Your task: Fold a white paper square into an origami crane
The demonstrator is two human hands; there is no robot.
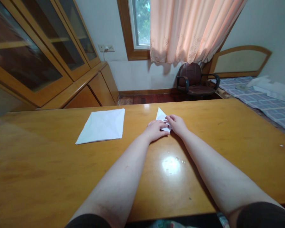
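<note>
A small piece of folded white paper [160, 114] lies on the wooden table, one pointed corner facing away from me. My left hand [155, 129] holds the paper from the left, its fingers reaching over the near part and its thumb by the near edge. From the right, my right hand [177, 124] grips the same paper with bent fingers, close to the left fingertips. The fingers cover much of the paper's near half, so its folds there are hidden. Off to the left rests a stack of white paper sheets [103, 125], untouched by either hand.
The shiny wooden table [49, 177] spans the view, with a few water drops [177, 159] before my hands and a tiny white scrap [281, 145] at right. Beyond it stand a glass-door cabinet [78, 76], a brown armchair [192, 79] and a bed [261, 95].
</note>
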